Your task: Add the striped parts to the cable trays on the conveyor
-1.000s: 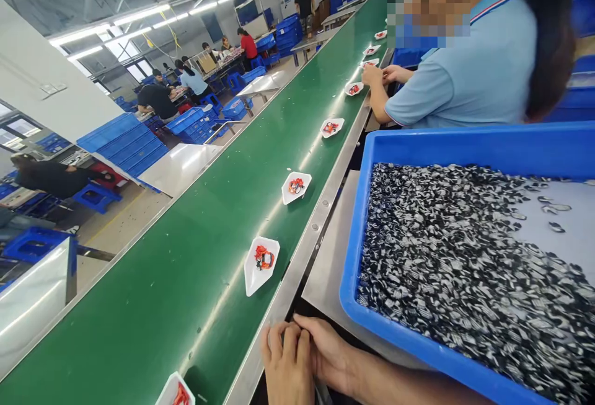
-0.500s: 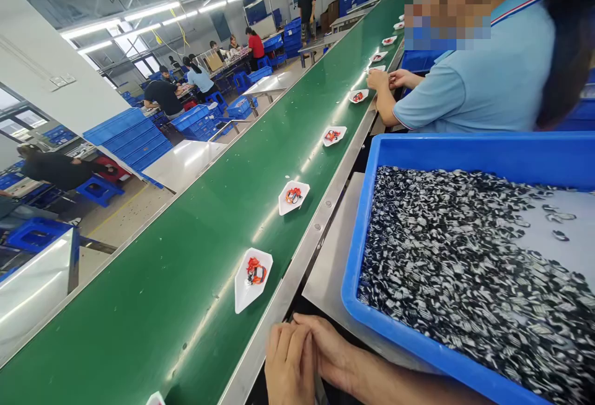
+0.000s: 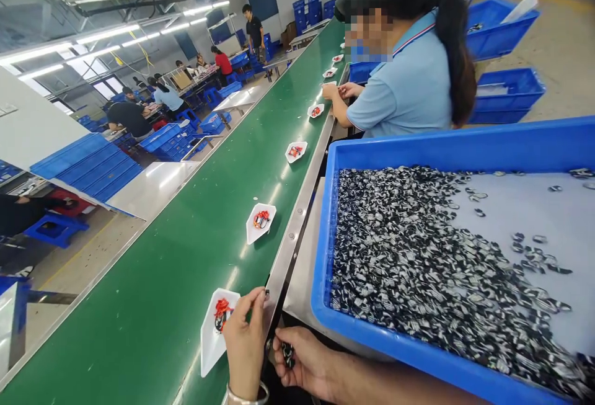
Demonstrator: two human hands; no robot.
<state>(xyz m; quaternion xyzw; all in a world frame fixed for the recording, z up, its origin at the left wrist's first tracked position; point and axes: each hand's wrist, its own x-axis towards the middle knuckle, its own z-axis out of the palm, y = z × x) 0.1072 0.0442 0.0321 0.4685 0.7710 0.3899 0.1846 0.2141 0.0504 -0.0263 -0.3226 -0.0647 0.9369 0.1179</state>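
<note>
My left hand, with a bracelet at its wrist, is over the belt's near edge, thumb and forefinger pinched on a small black-and-white piece. Just behind its fingers lies a white tray holding red, orange and black bits; the hand covers part of the tray. Below the metal rail my right hand is curled around several small black-and-white pieces. To its right stands a big blue bin with a heap of the same kind of pieces on a white bottom.
A green conveyor belt runs away diagonally, bordered by a metal rail. More white trays sit along it. A co-worker in a light blue shirt works at the belt ahead. Blue bins stand beyond, at right.
My hands, together before, have moved apart: the left has gone to the tray, and pieces now show in the right. Trays have come nearer along the belt. The view has shifted to the right.
</note>
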